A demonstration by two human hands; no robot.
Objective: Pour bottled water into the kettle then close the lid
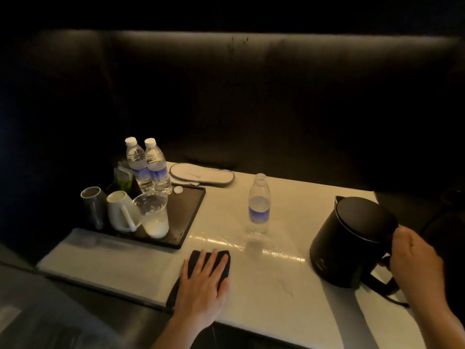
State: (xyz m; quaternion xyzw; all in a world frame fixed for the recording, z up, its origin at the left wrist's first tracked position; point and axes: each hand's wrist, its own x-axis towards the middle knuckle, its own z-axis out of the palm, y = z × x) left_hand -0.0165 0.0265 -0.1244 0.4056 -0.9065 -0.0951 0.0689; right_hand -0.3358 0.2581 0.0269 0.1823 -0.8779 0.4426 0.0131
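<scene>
A black kettle [349,243] stands at the right of the white table [276,280], tilted a little, its lid down. My right hand [415,258] is wrapped around its handle. An uncapped water bottle [259,205] with a blue label stands upright mid-table, with little water in it. Its white cap [178,189] lies on the black tray [186,210]. My left hand [203,280] lies flat, fingers spread, on a black cloth [221,263] near the front edge. Spilled water glistens on the table between the bottle and the cloth.
The tray at the left also carries two sealed water bottles [148,165], a white mug [120,210], a clear plastic cup [153,215] and a dark glass [93,205]. A white slipper [201,173] lies behind the tray. A dark padded wall stands behind the table.
</scene>
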